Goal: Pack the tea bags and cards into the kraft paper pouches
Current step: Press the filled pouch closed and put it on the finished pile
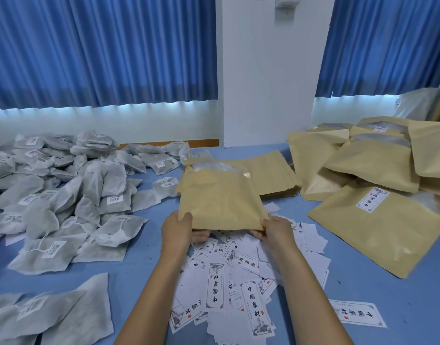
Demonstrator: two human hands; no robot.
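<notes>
I hold a kraft paper pouch (pixel 217 199) above the table by its near edge. My left hand (pixel 180 231) grips its near left corner and my right hand (pixel 276 230) grips its near right corner, thumbs on top. The pouch's far end shows a clear window. Below my hands lies a loose spread of white printed cards (pixel 238 280). A large heap of white tea bags (pixel 64 190) covers the left of the table. What the pouch holds inside is hidden.
A flat stack of kraft pouches (pixel 271 173) lies just behind the held one. More pouches (pixel 368 170), some labelled, pile up at the right. A single card (pixel 357 313) lies at the near right. Blue table (pixel 363 290), blue curtains and a white wall behind.
</notes>
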